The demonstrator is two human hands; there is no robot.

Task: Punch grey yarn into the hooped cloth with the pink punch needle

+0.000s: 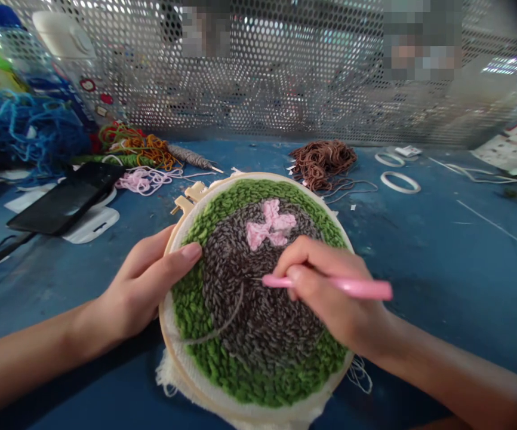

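Note:
My left hand (139, 280) grips the left rim of a round embroidery hoop (165, 322), thumb on the front, the other fingers hidden behind. Stretched in it is white cloth covered with looped yarn: a green ring (285, 382), a dark grey middle (267, 322) and a pink bow-like shape (271, 226) near the top. In my right hand (330, 286) is a slim pink-handled needle tool (366, 289), held like a pen. Its thin metal tip points left, at the grey loops; the tip's shape is too small to tell. A loose grey yarn tail (236, 316) crosses to the lower left.
A black phone (65, 200), blue yarn (30, 131), orange yarn (148, 149) and bottles (64, 36) stand or lie at left. Brown yarn (323, 161) and white rings (400, 182) lie beyond the hoop. A perforated metal panel (262, 77) closes off the blue table's back.

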